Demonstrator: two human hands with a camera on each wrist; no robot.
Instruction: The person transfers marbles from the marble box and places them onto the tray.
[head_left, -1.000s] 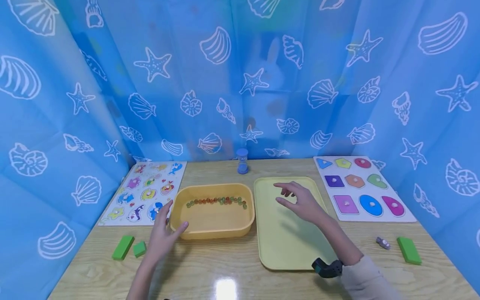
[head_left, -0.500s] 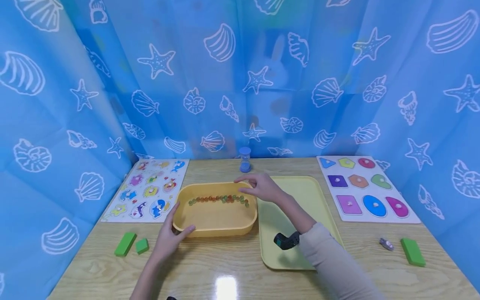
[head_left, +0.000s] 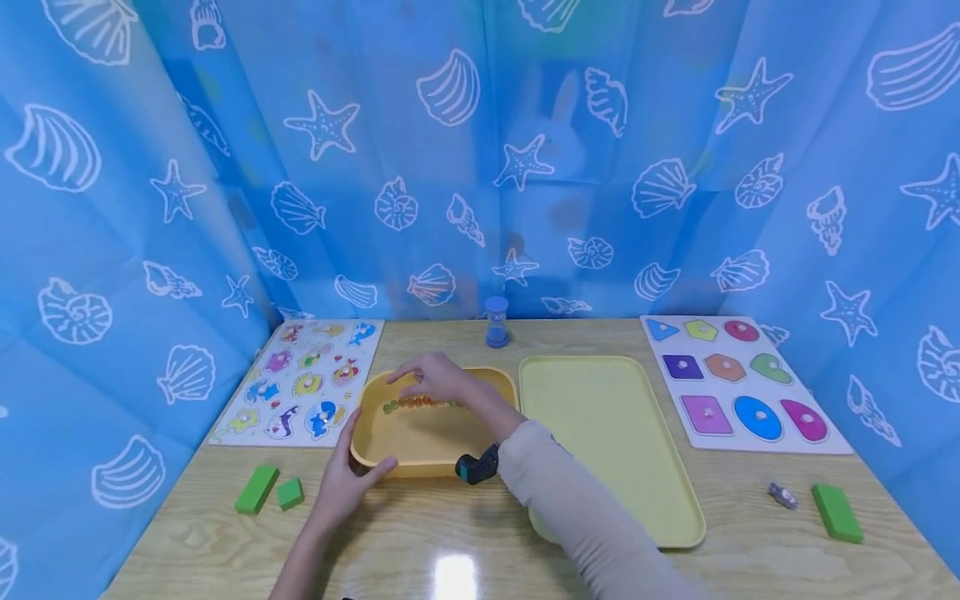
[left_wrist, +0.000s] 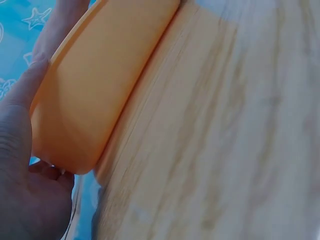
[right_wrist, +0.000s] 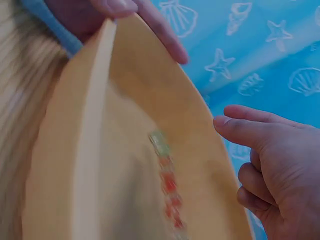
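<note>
blue curtain [head_left: 480,217] printed with white shells and starfish, enclosing a pale wood-grain table [head_left: 390,542]. contents, left to right: one white sea-animal puzzle board [head_left: 302,437], toward the back, its pieces fitted with small knobs; one long green block [head_left: 257,489], nearer the front; one small green block [head_left: 290,493], just beside it. one left hand [head_left: 343,483], gripping the left end of an orange tub [head_left: 420,472], thumb at the near side, fingers round the outside of the end. the tub, oblong with rounded corners, rests left of centre on the table; within it, toward the far wall, a line of small beads [head_left: 415,402], green at the left end, then red-orange, the remainder partly covered. one right hand [head_left: 435,377], over the far part of the tub, forefinger and thumb extended, other fingers bent in, nothing visible in its hold; contact with the rim cannot be told. one black wrist device [head_left: 477,465], below a pale sleeve [head_left: 577,500]. one blue sand timer [head_left: 497,323], upright near the back edge. one yellow tray [head_left: 600,425], flat, right of the tub, partly under the sleeve. one white shapes puzzle board [head_left: 750,385], nine coloured pieces. one small grey figure [head_left: 783,496]. one right-hand green block [head_left: 837,513], lying near it.
</note>
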